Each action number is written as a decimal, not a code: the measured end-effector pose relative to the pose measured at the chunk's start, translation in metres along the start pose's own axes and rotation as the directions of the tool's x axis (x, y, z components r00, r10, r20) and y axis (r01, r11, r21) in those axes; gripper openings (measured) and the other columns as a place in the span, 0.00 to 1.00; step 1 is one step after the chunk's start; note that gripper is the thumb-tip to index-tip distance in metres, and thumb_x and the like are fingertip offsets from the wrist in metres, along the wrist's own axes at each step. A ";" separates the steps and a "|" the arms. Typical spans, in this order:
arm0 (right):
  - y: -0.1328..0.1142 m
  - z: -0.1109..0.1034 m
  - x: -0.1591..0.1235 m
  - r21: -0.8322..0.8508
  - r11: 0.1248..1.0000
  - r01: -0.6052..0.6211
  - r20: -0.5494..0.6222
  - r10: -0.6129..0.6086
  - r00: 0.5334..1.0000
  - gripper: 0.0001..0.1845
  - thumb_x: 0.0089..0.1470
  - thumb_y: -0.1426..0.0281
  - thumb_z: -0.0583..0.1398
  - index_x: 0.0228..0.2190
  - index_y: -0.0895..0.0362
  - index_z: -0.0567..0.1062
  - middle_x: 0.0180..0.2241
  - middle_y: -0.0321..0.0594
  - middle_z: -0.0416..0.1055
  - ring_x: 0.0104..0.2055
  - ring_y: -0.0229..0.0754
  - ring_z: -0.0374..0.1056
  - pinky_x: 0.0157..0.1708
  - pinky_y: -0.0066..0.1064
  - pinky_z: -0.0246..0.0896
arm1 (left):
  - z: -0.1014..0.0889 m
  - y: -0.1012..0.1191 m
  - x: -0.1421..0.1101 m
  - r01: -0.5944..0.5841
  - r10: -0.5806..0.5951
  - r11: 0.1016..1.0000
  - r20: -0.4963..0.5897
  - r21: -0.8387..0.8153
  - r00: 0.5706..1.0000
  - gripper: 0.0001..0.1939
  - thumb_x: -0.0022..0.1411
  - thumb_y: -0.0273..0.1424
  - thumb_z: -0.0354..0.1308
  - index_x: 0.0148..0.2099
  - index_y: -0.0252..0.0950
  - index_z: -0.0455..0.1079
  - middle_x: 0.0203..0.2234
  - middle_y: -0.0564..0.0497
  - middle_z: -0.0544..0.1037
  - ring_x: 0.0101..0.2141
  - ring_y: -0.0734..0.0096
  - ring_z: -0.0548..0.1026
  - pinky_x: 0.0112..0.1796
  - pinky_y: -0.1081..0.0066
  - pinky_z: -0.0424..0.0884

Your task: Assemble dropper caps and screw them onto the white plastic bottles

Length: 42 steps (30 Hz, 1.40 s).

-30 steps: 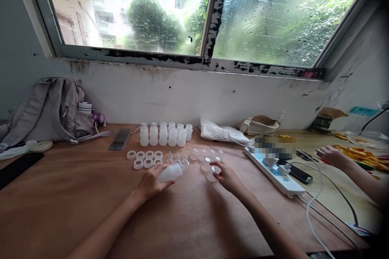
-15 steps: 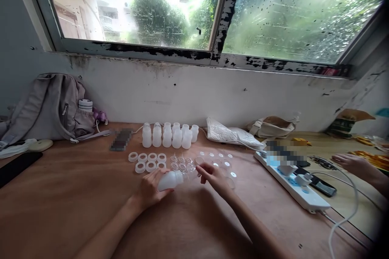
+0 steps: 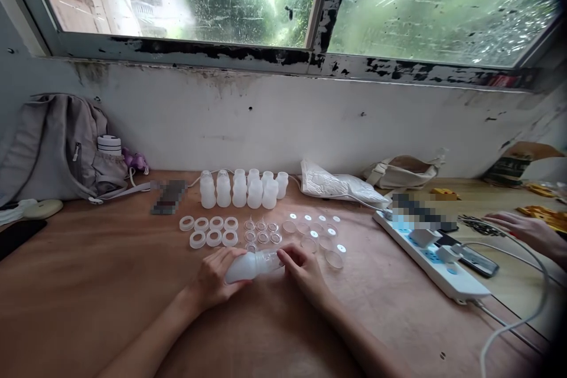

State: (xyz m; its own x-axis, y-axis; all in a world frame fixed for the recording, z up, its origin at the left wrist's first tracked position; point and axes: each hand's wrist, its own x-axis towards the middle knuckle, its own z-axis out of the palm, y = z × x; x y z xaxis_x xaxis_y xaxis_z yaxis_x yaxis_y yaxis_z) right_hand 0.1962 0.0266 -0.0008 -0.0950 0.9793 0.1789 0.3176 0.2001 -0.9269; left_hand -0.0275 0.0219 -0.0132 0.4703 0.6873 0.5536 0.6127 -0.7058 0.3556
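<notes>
My left hand (image 3: pixel 215 276) is wrapped round a small white plastic bottle (image 3: pixel 243 269), held on its side just above the brown table (image 3: pixel 88 283). My right hand (image 3: pixel 301 269) pinches a clear cap (image 3: pixel 271 260) at the bottle's mouth. Just beyond lie white rings (image 3: pixel 208 231), small clear nozzles (image 3: pixel 262 233) and clear round caps (image 3: pixel 316 233) in rows. Several more white bottles (image 3: pixel 243 189) stand upright behind them.
A grey backpack (image 3: pixel 53 147) leans on the wall at left. A white plastic bag (image 3: pixel 336 187) and beige pouch (image 3: pixel 401 172) lie at the back. A white power strip (image 3: pixel 432 257) with cables and a phone (image 3: pixel 476 260) sit at right, near another person's hand (image 3: pixel 522 227).
My right hand left the clear caps on the table and came to the bottle's mouth with a clear cap. The camera tilted down slightly.
</notes>
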 end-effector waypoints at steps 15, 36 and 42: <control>0.001 0.005 -0.008 0.133 0.963 -0.235 0.298 0.187 0.936 0.26 0.53 0.51 0.44 0.21 0.58 0.66 0.12 0.30 0.59 0.11 0.30 0.53 0.10 0.22 0.44 | 0.004 0.018 -0.003 -0.171 0.170 0.984 0.023 0.049 0.985 0.21 0.52 0.36 0.55 0.48 0.35 0.60 0.36 0.46 0.73 0.34 0.66 0.72 0.35 0.67 0.69; -0.016 0.012 -0.019 0.080 0.963 -0.259 0.177 0.242 0.954 0.24 0.52 0.54 0.44 0.16 0.56 0.62 0.16 0.32 0.56 0.16 0.33 0.52 0.15 0.26 0.46 | 0.006 0.035 -0.003 -0.294 0.302 0.939 -0.019 0.177 0.953 0.17 0.54 0.33 0.53 0.45 0.31 0.62 0.32 0.43 0.74 0.29 0.64 0.72 0.29 0.66 0.70; -0.010 0.008 -0.007 0.021 0.998 -0.063 0.077 0.061 0.995 0.21 0.54 0.55 0.46 0.22 0.56 0.67 0.16 0.32 0.58 0.17 0.33 0.55 0.15 0.25 0.48 | 0.003 0.025 -0.001 -0.178 0.194 0.965 -0.069 0.193 0.979 0.17 0.55 0.35 0.53 0.47 0.33 0.61 0.34 0.44 0.73 0.33 0.65 0.72 0.33 0.66 0.70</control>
State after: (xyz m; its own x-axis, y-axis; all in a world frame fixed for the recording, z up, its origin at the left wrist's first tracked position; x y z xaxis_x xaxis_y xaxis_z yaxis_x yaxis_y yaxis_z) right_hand 0.1859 0.0177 0.0044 -0.1479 0.9843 0.0959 0.3027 0.1373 -0.9431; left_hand -0.0103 0.0043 -0.0072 0.5354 0.5238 0.6625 0.6300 -0.7702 0.0998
